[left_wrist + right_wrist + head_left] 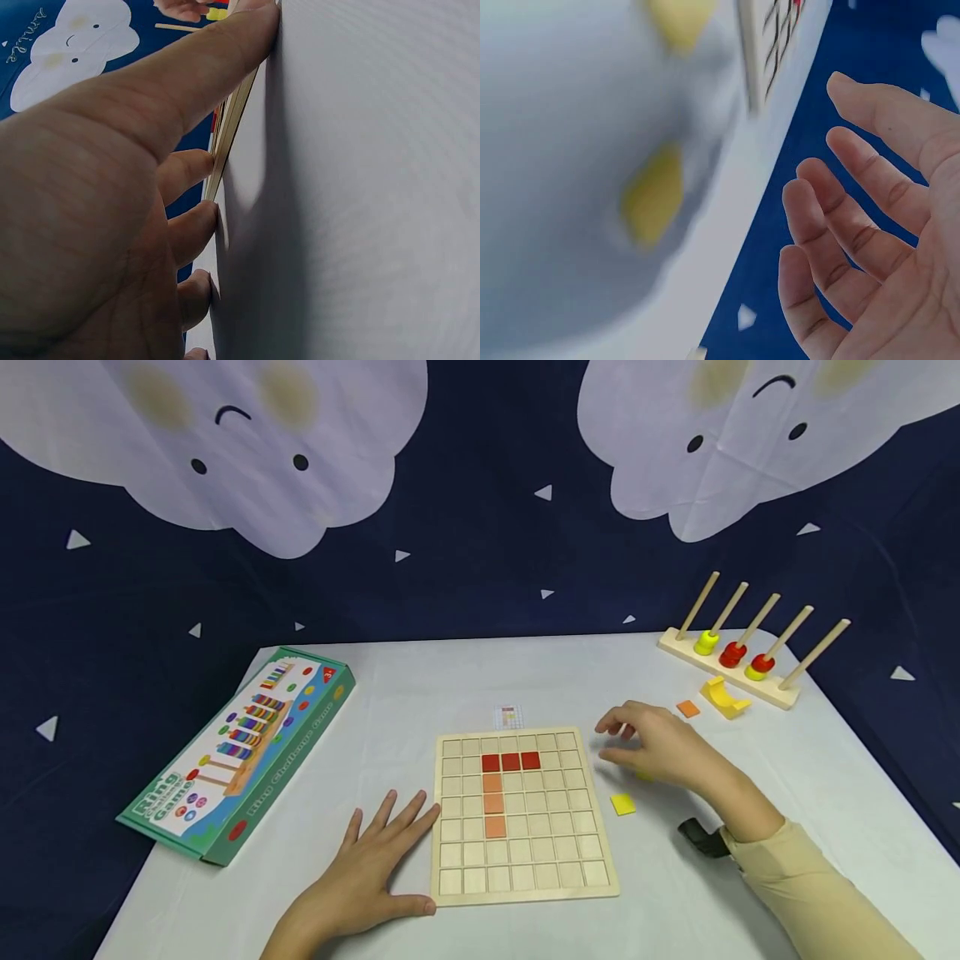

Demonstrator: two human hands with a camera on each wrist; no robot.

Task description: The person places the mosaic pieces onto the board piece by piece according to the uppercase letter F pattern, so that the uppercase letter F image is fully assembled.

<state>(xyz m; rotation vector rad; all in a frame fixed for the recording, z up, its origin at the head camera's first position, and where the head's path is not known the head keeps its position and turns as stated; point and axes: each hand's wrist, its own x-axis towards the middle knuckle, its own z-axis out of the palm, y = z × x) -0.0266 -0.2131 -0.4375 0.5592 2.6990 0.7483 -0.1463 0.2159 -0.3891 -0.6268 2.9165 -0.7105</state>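
from where i stand, the bare left hand (360, 878) is spread wide, fingers straight, thumb and forefinger at the left edge of the pale wooden gridded board (540, 827); a light brace like that seems right, enough to stop sliding without tilting. the bare right hand (660, 747) hangs over the white-covered bench (390, 693) just right of the board, its fingers loosely bent, thumb apart, nothing between them. the flat yellow square tile (622, 804) lies loose beside the board; i'd pinch it by opposite edges, since so thin a piece could skid, and keep it square to the cells, clear of the row of three red square tiles (511, 762) and the column of three orange square tiles (492, 803). a second yellow piece (645, 776) is mostly hidden under the right hand, and the right wrist view blurs both yellow shapes. the small printed paper card (509, 717) behind the board is too tiny to read.
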